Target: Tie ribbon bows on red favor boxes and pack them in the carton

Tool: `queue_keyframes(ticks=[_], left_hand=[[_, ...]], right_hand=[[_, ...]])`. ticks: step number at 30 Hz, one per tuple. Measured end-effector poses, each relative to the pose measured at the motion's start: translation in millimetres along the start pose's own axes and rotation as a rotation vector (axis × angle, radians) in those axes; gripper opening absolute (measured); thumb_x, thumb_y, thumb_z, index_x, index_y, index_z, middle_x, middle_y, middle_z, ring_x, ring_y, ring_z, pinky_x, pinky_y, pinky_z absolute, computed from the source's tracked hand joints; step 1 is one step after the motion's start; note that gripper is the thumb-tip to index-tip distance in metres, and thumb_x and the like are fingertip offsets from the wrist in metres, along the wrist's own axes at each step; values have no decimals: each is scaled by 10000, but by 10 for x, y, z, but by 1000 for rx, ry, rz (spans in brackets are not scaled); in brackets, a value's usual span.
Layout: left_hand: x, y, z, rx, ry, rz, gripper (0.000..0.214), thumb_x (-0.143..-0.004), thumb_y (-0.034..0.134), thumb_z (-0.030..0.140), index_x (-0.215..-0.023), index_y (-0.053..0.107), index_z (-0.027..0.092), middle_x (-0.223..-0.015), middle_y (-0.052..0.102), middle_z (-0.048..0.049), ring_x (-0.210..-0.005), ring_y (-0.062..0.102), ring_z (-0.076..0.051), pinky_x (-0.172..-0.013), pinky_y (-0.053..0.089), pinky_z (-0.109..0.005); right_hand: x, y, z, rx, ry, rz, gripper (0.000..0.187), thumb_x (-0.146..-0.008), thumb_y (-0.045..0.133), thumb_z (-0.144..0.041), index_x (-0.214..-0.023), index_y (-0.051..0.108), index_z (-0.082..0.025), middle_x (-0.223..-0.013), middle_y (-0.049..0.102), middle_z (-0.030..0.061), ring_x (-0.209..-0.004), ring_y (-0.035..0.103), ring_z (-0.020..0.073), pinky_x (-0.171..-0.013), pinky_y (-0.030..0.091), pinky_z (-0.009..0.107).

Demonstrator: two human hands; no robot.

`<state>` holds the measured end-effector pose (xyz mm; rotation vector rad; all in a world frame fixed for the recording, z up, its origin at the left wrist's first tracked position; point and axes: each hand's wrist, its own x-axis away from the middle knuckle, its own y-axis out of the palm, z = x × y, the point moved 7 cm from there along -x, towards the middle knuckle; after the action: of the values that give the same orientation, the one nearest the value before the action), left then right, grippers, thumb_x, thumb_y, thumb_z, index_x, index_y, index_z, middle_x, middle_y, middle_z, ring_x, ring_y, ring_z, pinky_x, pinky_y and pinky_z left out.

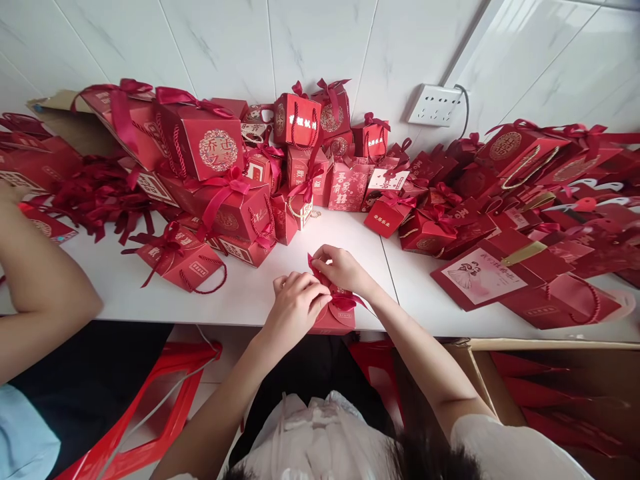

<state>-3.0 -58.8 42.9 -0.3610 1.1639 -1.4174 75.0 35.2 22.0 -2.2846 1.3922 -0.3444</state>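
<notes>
Palm down, the left hand (295,305) arched over the red box (334,325), its grip unclear; the right hand (343,270), wrist bent, pinched ribbon (346,303).

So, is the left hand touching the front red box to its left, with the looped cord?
Apart: in the head view, white tabletop shows between the left hand and the red box and its cord.

From our right hand (347,272), we have bare tabletop (407,297) at three o'clock; red boxes (349,187) block ten through two.
</notes>
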Motion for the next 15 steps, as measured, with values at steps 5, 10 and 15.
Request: queue_keyframes(ticks=[5,10,15], left_hand=[[-12,2,-17,27,-39,-31,103,-886,571,255,-820,641,217,-850,647,5,-860,561,-164,-819,295,-354],[-11,10,-36,65,-66,-43,87,-881,577,249,-827,639,222,-852,644,13,-853,557,-157,-836,305,-352],[-25,27,-38,80,-69,-61,84,-879,574,246,-825,632,217,-851,637,13,-866,556,-162,-848,307,-353]], right_hand=[[108,-278,141,-94,60,65,158,-866,512,-319,-881,568,-173,-820,667,47,-724,627,148,-680,483,276],[702,-525,588,-90,352,-19,644,-799,394,-736,-699,640,-149,-761,678,113,-742,635,214,-704,489,347],[1096,-323,576,-297,352,-234,583,-726,533,-728,-700,632,-154,-704,655,72,-698,615,182,-736,493,342]])
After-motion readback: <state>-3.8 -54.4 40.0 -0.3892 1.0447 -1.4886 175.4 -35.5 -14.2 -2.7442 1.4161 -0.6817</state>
